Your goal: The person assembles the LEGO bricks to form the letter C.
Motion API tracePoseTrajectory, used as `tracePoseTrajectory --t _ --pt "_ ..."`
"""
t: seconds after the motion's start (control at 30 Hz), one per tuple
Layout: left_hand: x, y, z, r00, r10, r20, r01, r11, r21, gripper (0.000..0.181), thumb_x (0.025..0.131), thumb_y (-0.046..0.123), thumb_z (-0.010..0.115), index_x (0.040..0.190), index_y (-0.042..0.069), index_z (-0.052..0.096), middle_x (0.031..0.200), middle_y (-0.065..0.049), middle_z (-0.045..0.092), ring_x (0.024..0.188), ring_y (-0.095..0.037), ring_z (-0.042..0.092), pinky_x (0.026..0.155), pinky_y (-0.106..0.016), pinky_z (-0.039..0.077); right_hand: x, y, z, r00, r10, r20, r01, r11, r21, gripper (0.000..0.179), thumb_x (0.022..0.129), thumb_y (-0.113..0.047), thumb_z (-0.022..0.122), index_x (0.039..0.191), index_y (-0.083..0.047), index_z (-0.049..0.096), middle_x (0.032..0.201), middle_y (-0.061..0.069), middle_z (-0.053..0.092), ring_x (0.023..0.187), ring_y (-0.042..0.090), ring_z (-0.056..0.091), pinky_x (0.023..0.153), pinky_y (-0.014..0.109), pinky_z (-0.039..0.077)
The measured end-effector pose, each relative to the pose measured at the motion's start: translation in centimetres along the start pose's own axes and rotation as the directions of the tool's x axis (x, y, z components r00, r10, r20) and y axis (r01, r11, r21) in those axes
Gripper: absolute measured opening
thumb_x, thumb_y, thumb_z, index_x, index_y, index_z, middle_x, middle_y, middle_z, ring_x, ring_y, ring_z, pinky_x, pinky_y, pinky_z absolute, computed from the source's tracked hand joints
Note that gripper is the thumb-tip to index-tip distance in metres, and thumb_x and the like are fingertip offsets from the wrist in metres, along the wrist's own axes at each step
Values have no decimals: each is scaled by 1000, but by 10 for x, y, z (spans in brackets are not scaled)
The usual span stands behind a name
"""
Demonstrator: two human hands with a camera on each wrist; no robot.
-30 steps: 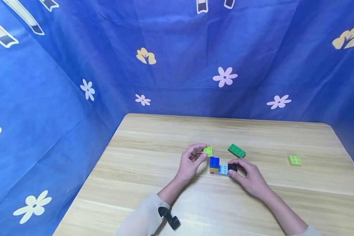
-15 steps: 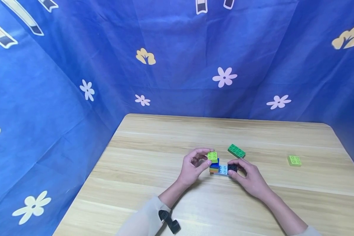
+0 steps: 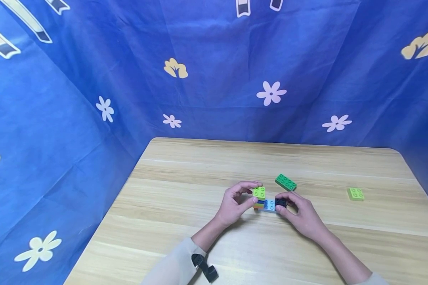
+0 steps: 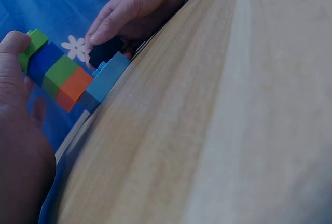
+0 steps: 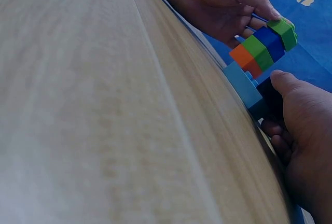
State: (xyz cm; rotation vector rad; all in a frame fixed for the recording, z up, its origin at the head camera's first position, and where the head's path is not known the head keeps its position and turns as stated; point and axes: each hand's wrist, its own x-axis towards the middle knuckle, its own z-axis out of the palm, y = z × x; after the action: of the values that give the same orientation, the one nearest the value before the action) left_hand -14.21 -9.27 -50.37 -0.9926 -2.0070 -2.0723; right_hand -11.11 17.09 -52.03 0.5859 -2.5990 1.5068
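Note:
My left hand (image 3: 235, 204) pinches a lime-green brick (image 3: 259, 192) between thumb and fingers at the top of a stack. Below it in the left wrist view come a blue brick (image 4: 45, 62), a green brick (image 4: 59, 76) and an orange brick (image 4: 74, 89). These stand on one end of a light blue brick (image 4: 106, 81) lying on the table. The lime brick sits slightly askew on the blue one; whether it is pressed home I cannot tell. With thumb and fingers, my right hand (image 3: 301, 213) grips a black brick (image 3: 280, 202) on the light blue brick's other end.
A dark green brick (image 3: 286, 182) lies just behind the built bricks. Farther right on the wooden table (image 3: 185, 166) is another lime-green brick (image 3: 356, 194). A blue patterned cloth (image 3: 214, 79) hangs behind the table and along its left side.
My left hand has moved right and slightly toward me, bringing the lime-green brick from beside the stack onto the blue brick. My right hand has kept its hold on the black brick.

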Motion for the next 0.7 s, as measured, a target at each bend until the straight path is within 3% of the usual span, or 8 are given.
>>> tracePoseTrajectory --t 0.17,0.3,0.43,0.7 --pt "0 0 0 1000 -2 13 2 1000 -10 39 97 -5 69 134 -3 61 136 -23 67 123 -23 66 101 -55 52 0 0 0 1000 -5 0 5 1000 5 30 100 -24 76 128 -15 70 120 -8 71 110 11 66 97 25 56" --pt "0 0 0 998 -23 50 24 1000 -12 42 101 2 67 142 1 57 142 -20 64 124 -24 65 103 -50 53 0 -1 -1 1000 -9 -2 9 1000 2 30 100 -24 76 128 -15 70 120 -8 72 111 11 66 98 25 56" --pt "0 0 1 994 -68 82 70 997 -18 38 106 10 65 142 2 58 144 -18 63 125 -24 64 104 -40 54 -1 -1 -1 1000 -9 -5 9 1000 0 29 100 -23 76 127 -17 70 121 -8 72 111 11 66 98 25 56" --pt "-1 5 4 986 -153 65 156 987 -48 34 105 5 65 138 1 60 135 -23 67 122 -19 66 106 -38 55 0 -1 0 1000 -14 -3 14 1000 7 29 100 -23 76 127 -16 70 121 -8 72 110 11 66 97 24 56"
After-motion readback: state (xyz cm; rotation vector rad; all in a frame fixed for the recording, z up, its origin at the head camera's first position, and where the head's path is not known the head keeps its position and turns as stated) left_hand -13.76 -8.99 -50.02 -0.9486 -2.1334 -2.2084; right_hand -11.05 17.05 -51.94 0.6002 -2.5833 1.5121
